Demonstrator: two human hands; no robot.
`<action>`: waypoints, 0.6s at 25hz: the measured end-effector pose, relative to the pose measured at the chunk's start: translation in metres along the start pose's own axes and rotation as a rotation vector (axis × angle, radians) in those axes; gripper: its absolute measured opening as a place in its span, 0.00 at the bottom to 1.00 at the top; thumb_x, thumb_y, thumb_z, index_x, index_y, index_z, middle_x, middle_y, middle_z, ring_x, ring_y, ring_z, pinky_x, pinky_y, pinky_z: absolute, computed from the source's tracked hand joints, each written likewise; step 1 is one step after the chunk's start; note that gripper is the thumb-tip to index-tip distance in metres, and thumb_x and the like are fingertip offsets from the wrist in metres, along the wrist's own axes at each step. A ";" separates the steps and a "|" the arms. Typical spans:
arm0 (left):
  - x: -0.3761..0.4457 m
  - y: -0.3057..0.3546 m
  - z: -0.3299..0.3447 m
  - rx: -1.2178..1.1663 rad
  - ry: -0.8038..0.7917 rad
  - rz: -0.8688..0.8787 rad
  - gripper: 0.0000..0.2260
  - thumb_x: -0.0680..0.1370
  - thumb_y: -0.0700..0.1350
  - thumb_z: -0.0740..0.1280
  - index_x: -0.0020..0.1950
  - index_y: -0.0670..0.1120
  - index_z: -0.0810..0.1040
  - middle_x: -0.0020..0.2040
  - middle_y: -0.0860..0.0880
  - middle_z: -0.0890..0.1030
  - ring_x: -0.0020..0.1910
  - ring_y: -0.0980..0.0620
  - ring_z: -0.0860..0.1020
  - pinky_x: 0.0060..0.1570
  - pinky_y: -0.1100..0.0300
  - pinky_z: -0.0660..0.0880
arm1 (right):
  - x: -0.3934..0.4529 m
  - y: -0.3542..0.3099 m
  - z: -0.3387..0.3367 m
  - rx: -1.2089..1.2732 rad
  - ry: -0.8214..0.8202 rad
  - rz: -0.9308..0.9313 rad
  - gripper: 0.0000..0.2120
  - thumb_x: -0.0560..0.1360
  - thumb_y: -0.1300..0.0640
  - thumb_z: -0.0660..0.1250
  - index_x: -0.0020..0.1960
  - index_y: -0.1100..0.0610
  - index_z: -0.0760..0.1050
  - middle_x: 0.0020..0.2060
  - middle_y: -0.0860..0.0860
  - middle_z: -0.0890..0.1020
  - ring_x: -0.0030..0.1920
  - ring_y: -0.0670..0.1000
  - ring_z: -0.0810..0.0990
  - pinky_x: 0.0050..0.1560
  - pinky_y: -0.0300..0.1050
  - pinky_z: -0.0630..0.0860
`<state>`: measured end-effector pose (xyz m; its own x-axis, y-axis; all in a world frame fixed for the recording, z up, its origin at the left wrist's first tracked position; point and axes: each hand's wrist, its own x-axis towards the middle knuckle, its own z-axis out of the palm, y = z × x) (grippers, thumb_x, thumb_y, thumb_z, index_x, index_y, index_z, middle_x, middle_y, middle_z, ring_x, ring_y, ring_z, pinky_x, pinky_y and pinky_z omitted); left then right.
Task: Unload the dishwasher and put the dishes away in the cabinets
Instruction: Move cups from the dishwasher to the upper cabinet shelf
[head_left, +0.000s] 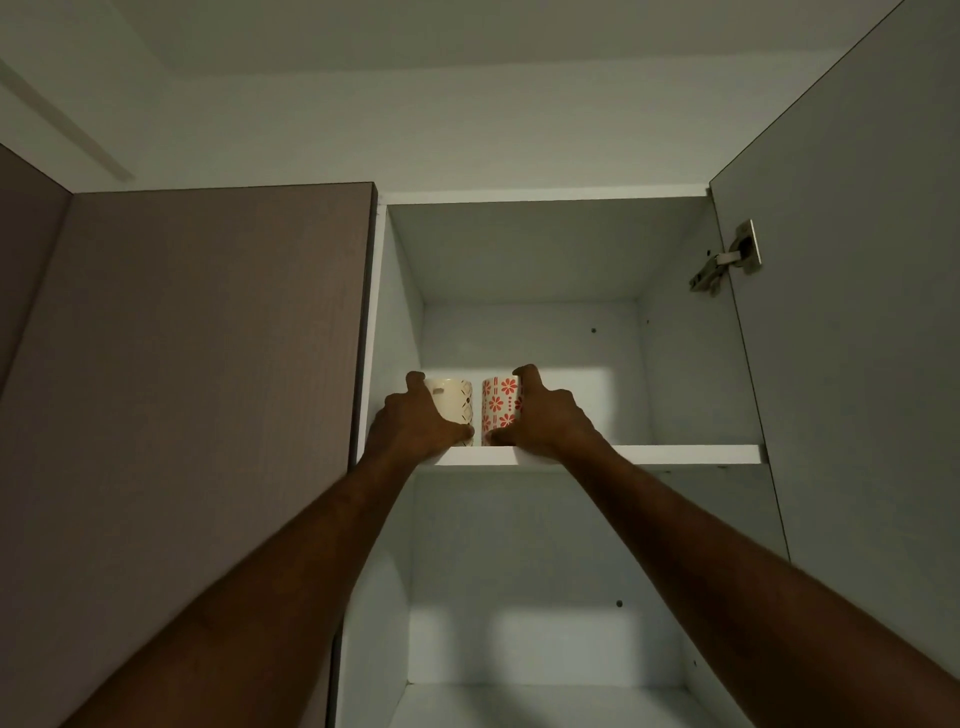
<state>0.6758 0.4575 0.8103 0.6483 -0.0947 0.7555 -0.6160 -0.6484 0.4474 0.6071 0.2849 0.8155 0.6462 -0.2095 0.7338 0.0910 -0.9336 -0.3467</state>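
Two mugs stand side by side on the upper shelf (675, 454) of an open white wall cabinet, near its left end. My left hand (415, 423) grips the cream mug (457, 405), fingers over its top and thumb at its base. Around the white mug with red flowers (500, 408) curls my right hand (550, 421), also from the side. The mugs nearly touch each other. Both arms reach up from below.
The cabinet door (857, 312) stands open on the right, its hinge (727, 257) at the top. A closed brown cabinet door (208, 364) lies to the left. The right part of the upper shelf and a lower shelf (545, 701) are in view.
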 end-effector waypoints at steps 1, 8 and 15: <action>0.001 -0.001 0.001 -0.001 0.005 -0.002 0.45 0.69 0.58 0.81 0.76 0.48 0.60 0.66 0.42 0.77 0.61 0.41 0.79 0.56 0.50 0.78 | 0.000 0.001 0.000 0.007 0.005 0.005 0.49 0.66 0.42 0.82 0.76 0.46 0.56 0.64 0.57 0.79 0.60 0.61 0.81 0.61 0.60 0.81; -0.009 0.005 0.001 -0.029 0.115 -0.040 0.49 0.70 0.63 0.78 0.78 0.44 0.54 0.68 0.40 0.75 0.63 0.40 0.78 0.56 0.49 0.78 | -0.016 -0.006 -0.001 -0.018 0.166 0.054 0.62 0.64 0.29 0.78 0.82 0.45 0.42 0.73 0.64 0.66 0.73 0.67 0.68 0.71 0.66 0.71; -0.075 -0.009 -0.007 0.175 0.226 0.235 0.31 0.84 0.62 0.53 0.80 0.43 0.61 0.77 0.41 0.68 0.74 0.43 0.69 0.72 0.46 0.71 | -0.080 0.009 -0.003 -0.224 0.306 -0.092 0.44 0.81 0.30 0.47 0.84 0.60 0.50 0.83 0.62 0.56 0.84 0.62 0.52 0.84 0.60 0.49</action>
<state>0.6297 0.4758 0.7524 0.3706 -0.0999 0.9234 -0.6376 -0.7503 0.1748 0.5535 0.2926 0.7554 0.3837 -0.1674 0.9082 -0.0520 -0.9858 -0.1597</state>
